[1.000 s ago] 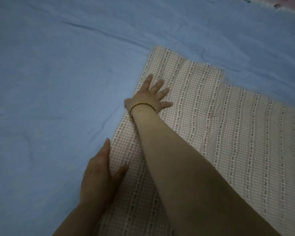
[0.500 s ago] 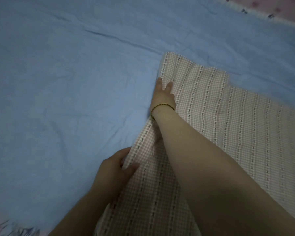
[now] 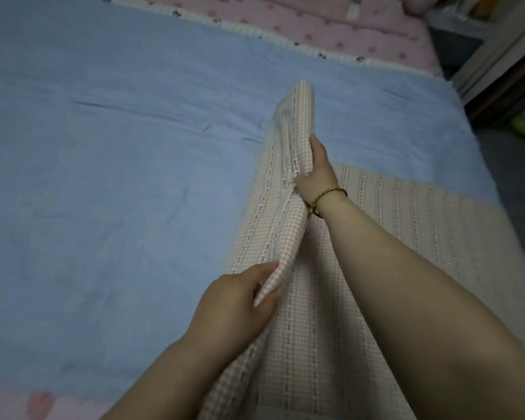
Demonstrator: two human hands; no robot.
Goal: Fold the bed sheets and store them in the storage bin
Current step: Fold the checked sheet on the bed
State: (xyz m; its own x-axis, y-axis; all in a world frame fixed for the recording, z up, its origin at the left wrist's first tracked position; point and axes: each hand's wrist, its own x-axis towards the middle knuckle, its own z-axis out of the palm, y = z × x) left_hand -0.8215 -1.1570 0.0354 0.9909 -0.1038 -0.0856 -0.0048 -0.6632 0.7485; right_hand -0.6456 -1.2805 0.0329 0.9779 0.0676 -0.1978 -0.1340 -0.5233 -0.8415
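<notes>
A pink checked bed sheet with dotted stripes lies partly folded on the blue cover of the bed. Its left edge is lifted into a standing ridge. My right hand, with a braided bracelet at the wrist, grips this raised edge further away, thumb on the near face. My left hand pinches the same edge closer to me, fingers curled round the cloth. No storage bin is in view.
The blue cover spreads wide to the left. A pink patterned bedding runs along the far side. At the right lies the bed's edge, with dark floor and furniture beyond.
The sheet's left edge lay flat under my hands a second ago. Both hands took hold of it and raised it up and to the right. The view shifted right.
</notes>
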